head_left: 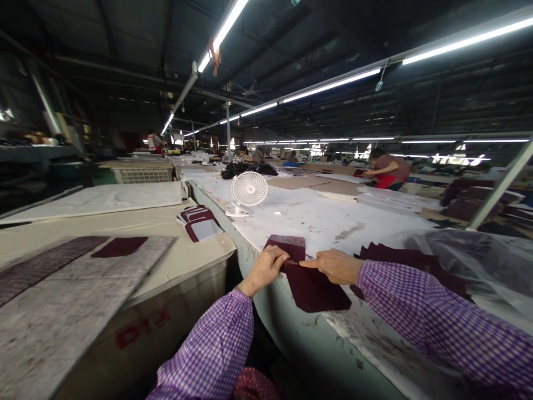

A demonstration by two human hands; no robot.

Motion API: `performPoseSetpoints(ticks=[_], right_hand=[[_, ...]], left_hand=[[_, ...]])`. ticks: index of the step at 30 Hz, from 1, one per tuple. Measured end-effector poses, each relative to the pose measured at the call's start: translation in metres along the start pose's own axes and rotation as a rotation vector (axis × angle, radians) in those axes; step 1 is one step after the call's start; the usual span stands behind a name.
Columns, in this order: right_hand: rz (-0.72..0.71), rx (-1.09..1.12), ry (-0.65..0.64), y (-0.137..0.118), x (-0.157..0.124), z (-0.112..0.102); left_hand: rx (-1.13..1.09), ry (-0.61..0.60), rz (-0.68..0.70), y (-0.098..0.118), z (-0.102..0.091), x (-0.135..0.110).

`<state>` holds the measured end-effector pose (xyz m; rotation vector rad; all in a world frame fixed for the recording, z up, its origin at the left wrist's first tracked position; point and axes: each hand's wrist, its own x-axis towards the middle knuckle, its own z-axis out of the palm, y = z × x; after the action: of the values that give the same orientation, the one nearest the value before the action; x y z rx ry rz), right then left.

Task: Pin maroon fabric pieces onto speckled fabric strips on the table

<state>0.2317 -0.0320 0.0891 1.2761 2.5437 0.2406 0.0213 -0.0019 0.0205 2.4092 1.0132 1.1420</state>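
Observation:
Two dark maroon pieces of fabric lie at the near edge of the white table, meeting at a narrow strip. The rear piece [291, 244] has a greyish band along its far side. The front piece [318, 291] has cut corners and reaches to the table edge. My left hand [266, 269] is closed, thumb and forefinger pinching the fabric where the two pieces meet. From the right, my right hand [336, 266] stretches its index finger onto the front piece's upper edge, close to my left fingertips. Its other fingers curl partly out of sight.
A stack of maroon pieces [400, 261] lies to the right beside clear plastic sheeting [483, 264]. A white clip fan [249, 189] stands on the table's left edge. Left are a speckled board [75, 311] and trimmed pieces [200, 222]. A person [389, 169] works farther back.

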Motion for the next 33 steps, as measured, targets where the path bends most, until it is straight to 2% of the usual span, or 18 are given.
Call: performPoseSetpoints(ticks=[5, 11, 14, 19, 23, 27, 33], right_hand=[[-0.007, -0.018, -0.007, 0.001, 0.001, 0.002], [-0.026, -0.070, -0.057, -0.001, 0.006, -0.004], [-0.026, -0.105, -0.087, -0.005, 0.011, -0.008], [-0.028, -0.143, -0.092, -0.016, 0.015, -0.013], [0.009, -0.162, -0.015, -0.014, 0.010, -0.010], [0.067, -0.104, 0.108, -0.003, 0.001, 0.004], [0.036, -0.034, 0.135, 0.010, -0.013, 0.021]], left_hand=[[0.006, -0.021, -0.057, 0.003, -0.002, 0.001], [0.014, 0.027, 0.039, -0.003, 0.005, -0.003], [-0.047, 0.014, 0.081, -0.011, 0.004, -0.007], [-0.168, 0.019, 0.043, -0.018, -0.002, -0.010], [-0.004, 0.039, 0.087, -0.008, -0.002, -0.015], [0.206, 0.009, 0.162, 0.004, -0.001, -0.020], [0.314, -0.045, 0.205, 0.010, -0.009, -0.023]])
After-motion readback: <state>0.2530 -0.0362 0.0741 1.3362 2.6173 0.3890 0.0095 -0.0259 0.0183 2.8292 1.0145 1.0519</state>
